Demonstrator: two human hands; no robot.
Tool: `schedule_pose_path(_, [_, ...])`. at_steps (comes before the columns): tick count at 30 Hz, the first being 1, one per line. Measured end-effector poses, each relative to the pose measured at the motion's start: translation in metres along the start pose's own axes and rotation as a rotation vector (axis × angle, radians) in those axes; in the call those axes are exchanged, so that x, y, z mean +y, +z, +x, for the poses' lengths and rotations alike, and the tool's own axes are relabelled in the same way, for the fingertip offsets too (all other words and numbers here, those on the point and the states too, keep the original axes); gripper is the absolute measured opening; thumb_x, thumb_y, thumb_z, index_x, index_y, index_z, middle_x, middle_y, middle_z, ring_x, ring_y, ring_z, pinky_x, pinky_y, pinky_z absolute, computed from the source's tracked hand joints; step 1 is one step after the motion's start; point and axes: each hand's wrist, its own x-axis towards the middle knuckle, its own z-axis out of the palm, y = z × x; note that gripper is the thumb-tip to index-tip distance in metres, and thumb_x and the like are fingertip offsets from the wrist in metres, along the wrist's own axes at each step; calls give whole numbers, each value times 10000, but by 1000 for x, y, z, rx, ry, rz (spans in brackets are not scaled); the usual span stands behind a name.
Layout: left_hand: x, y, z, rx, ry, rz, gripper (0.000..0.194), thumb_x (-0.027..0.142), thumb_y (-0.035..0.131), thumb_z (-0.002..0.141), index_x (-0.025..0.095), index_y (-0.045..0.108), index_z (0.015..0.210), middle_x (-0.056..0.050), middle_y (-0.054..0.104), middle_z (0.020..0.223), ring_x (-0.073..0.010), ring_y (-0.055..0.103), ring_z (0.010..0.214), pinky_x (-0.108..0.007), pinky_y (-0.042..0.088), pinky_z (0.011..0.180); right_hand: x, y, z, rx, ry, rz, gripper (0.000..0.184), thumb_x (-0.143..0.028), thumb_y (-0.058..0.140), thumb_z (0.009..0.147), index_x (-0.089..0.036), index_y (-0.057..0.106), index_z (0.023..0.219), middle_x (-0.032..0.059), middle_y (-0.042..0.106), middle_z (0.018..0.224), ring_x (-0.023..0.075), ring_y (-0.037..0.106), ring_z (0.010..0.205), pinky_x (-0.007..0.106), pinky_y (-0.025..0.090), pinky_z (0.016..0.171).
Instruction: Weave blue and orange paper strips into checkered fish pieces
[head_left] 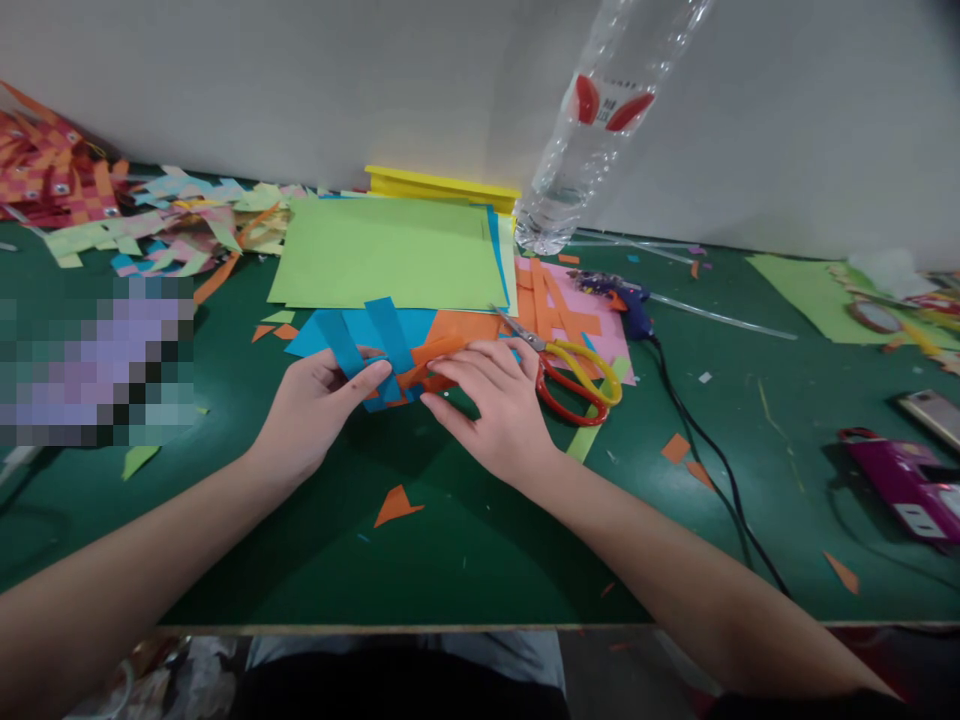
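Observation:
Between my hands is a piece of woven paper strips, blue on the left and orange on the right. My left hand pinches its blue end, thumb on top. At the orange end, the fingers of my right hand are bent around a strip, with the thumb a little apart below; part of the grip is hidden. Just beyond my right hand lie scissors with one yellow and one red handle. Behind the weaving, blue paper and orange paper stick out from under a green sheet stack.
A tall clear bottle stands at the wall. To the right are a glue gun with a black cord and a purple device. Woven paper pieces pile up at far left. Orange scraps dot the green table.

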Motion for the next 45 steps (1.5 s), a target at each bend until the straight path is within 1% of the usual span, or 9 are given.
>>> schedule_pose_path(9, [0,0,0,-18,13,-1,285,424,745,772,177,711,911,-30,727,919,-180,653,817,-288,533,755,-1,2,0,16,-10,-10,212,-377,580,908,-201,666,990,23,751,1001,208,624,999,408,322,966])
schedule_pose_path(18, [-2,2,1,-39,-21,-97,285,410,751,766,180,711,931,-38,734,945,-201,677,851,-329,568,784,-3,3,-2,13,26,7,214,-387,580,907,-230,671,1021,12,753,1017,223,609,1024,427,314,959])
schedule_pose_path(24, [-2,1,1,-27,-37,-97,302,429,746,768,181,704,935,-37,728,934,-208,684,877,-340,564,812,-4,-1,0,1,122,68,199,-391,574,894,-251,652,1013,38,720,1040,245,567,1114,466,310,1015])
schedule_pose_path(27, [-2,-1,3,-11,-48,-134,292,421,744,775,187,695,942,-32,722,962,-202,679,906,-334,560,831,1,-2,1,45,221,186,219,-379,560,889,-236,603,1049,66,671,1149,243,550,1142,478,338,1020])
schedule_pose_path(29, [-2,-2,4,-5,-75,-175,289,418,746,773,198,684,949,-26,719,961,-197,681,898,-317,571,785,7,-1,3,75,296,334,259,-359,542,894,-217,560,1110,92,637,1206,227,546,1150,461,385,1008])
schedule_pose_path(33, [-3,-2,5,-11,-116,-211,297,438,747,757,217,665,937,-13,710,896,-181,682,804,-272,570,639,19,3,7,74,456,692,313,-366,564,870,-217,523,1143,102,609,1227,173,622,1001,385,510,891])
schedule_pose_path(37, [-2,-3,4,-2,-120,-165,306,462,733,753,227,661,936,-2,699,834,-166,668,728,-241,536,547,21,4,9,-25,552,876,267,-430,626,814,-205,629,957,55,705,983,161,663,855,336,548,778])
schedule_pose_path(40, [-1,-2,3,-12,-117,-171,295,449,734,757,224,662,933,-4,711,858,-169,676,746,-255,561,590,18,2,8,-94,567,898,265,-468,648,786,-208,668,832,21,714,828,158,661,779,320,539,717])
schedule_pose_path(45, [1,-1,3,-37,-147,-201,314,436,752,743,207,659,936,-17,727,886,-195,700,788,-301,599,665,15,-1,8,-131,517,843,178,-356,660,789,-205,647,695,-19,672,704,120,612,675,280,492,659])
